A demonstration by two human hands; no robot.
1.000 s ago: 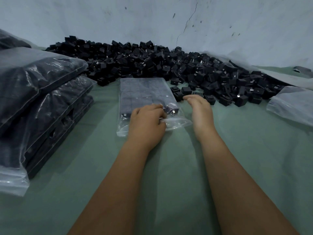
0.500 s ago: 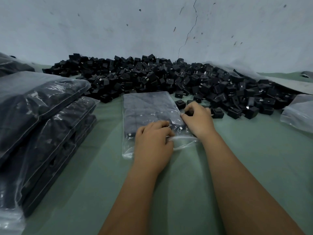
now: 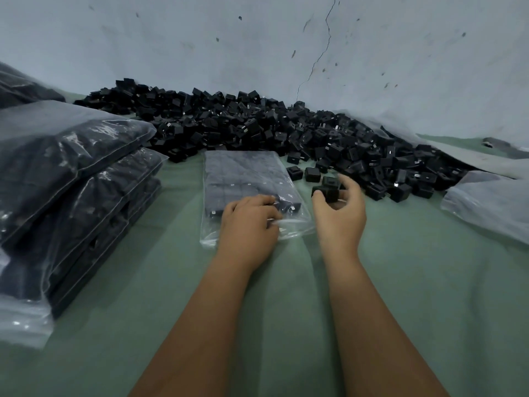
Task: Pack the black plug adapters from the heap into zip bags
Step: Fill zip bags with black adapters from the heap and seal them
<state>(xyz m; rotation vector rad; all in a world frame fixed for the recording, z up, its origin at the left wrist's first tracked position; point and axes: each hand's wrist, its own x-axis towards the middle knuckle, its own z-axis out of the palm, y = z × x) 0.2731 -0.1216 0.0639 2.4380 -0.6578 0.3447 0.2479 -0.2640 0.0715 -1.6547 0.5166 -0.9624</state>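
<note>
A pale blue-grey wall with a thin crack running down it backs a surface covered in green cloth. Against the foot of the wall lies the heap of black plug adapters, stretching from left to right. The landmark here is the zip bag, lying flat on the cloth just in front of the heap and partly filled with adapters in rows. The left hand rests on the bag's near end, its fingers curled and pinching the clear plastic at the open mouth. Just right of the bag, the right hand is raised slightly above the cloth with its fingers curled round a few held adapters; how many it holds cannot be told. Two loose adapters sit on the cloth between the bag's far right corner and the heap. Well left of the bag stands a stack of filled bags, each dark with adapters. Far to the right of the bag lie empty clear bags, flat on the cloth.
</note>
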